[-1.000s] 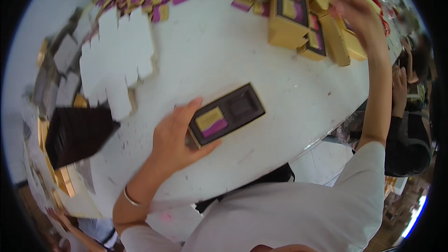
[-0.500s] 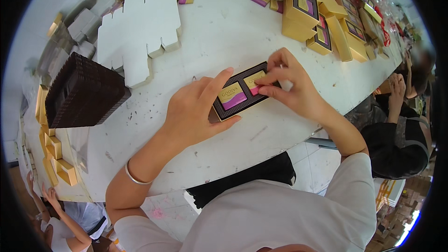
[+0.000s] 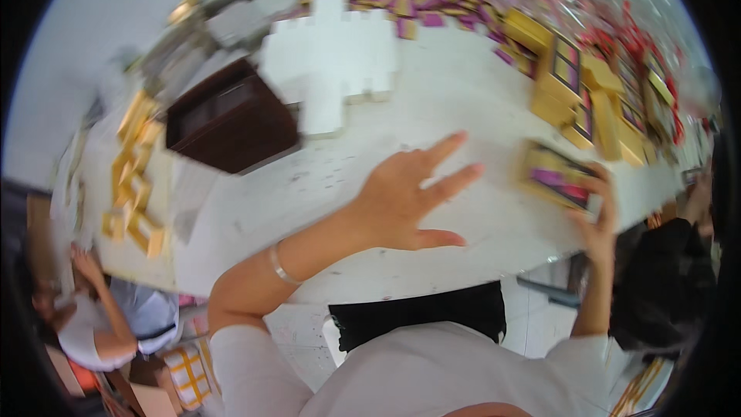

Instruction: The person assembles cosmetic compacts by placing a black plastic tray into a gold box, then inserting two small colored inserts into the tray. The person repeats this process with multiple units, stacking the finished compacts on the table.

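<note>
- Gold box (image 3: pixel 546 173) is moving rightward, right hand (image 3: pixel 600 224) curling around one end.
- Left hand (image 3: pixel 397 197) is spreading wide, empty, white tabletop (image 3: pixel 459 97) stretching ahead, edge running bodyward.

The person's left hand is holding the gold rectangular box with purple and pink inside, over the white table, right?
Not the left hand: the head view shows the person's right hand holding the gold rectangular box with purple and pink inside, over the white table.
</note>
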Tool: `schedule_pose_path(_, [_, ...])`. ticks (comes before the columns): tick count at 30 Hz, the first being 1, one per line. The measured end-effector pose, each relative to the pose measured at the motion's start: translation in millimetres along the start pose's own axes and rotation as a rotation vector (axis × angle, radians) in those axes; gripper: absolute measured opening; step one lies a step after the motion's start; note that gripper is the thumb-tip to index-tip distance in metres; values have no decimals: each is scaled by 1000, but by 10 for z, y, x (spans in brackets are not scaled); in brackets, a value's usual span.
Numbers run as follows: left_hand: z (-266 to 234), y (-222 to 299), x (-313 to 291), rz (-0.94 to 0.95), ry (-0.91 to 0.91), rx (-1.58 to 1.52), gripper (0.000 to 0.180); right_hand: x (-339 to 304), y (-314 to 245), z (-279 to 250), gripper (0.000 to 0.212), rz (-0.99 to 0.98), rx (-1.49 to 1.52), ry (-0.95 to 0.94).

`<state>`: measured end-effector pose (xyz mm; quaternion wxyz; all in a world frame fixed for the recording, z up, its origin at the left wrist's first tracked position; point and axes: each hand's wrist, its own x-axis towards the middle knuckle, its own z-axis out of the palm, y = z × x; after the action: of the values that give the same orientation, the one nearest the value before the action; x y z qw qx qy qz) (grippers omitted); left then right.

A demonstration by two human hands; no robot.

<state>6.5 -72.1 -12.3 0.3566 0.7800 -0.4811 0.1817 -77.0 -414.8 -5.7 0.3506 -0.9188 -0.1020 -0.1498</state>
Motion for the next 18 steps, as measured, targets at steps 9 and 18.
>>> schedule_pose_path(9, [-1185, 849, 154, 407, 234, -975, 27, -52, 234, -331, 29, -117, -526, 385])
schedule_pose_path(18, [-1479, 1664, -353, 96, 220, -1063, 26, 1086, -1161, 761, 32, -628, -51, 75])
